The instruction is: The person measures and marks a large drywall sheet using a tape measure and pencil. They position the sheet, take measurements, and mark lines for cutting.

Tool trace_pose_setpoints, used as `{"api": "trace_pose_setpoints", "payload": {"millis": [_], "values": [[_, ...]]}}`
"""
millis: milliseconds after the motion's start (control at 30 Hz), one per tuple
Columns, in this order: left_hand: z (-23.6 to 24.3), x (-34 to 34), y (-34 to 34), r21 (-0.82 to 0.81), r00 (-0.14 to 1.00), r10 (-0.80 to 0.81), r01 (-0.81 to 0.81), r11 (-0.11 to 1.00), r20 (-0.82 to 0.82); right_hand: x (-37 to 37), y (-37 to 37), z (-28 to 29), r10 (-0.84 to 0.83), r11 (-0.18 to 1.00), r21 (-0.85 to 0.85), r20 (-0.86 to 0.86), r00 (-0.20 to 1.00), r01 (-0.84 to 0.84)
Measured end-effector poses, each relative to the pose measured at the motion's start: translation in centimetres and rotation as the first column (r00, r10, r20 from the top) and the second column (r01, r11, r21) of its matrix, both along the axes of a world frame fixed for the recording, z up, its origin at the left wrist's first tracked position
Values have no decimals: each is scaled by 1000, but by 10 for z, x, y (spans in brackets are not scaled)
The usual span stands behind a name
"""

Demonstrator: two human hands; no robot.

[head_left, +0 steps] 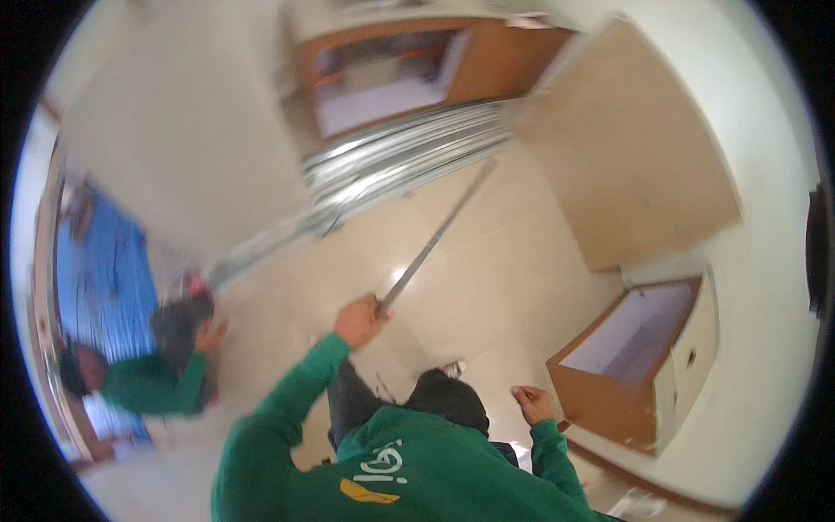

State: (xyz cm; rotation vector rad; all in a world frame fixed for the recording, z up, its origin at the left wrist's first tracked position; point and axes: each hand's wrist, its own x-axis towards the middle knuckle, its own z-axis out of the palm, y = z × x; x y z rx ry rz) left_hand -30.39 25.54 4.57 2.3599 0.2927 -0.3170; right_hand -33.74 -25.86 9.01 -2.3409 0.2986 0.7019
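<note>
My left hand is wrapped round the near end of a long, thin grey metal profile. The profile slants up and to the right over the tiled floor, its far end blurred near the stacked profiles. Off to the right, my right hand hangs low beside a brown wooden cabinet box. Its fingers are curled in toward the thumb, and whatever may be between them is too small to make out.
Shiny metal profiles lie along the far floor before an orange-brown cabinet. A large pale board stands at left, a tan board leans on the right wall. A co-worker in green crouches at left near blue sheeting.
</note>
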Motion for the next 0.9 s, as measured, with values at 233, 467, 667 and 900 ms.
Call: {"api": "trace_pose_setpoints", "payload": {"millis": [233,467,667,900], "values": [[142,147,-347,-726,985,131,-8,688,114,83,-29,125,267,955,-41,545,795,-292],[192,227,-504,-693,983,-101,180,698,155,127,-126,161,166,955,-294,626,762,33],[281,307,-660,-689,842,-432,522,502,323,200,-259,213,-15,910,-227,819,573,348],[287,474,-783,-438,622,-538,783,442,568,300,-460,275,-662,707,572,742,104,416]]}}
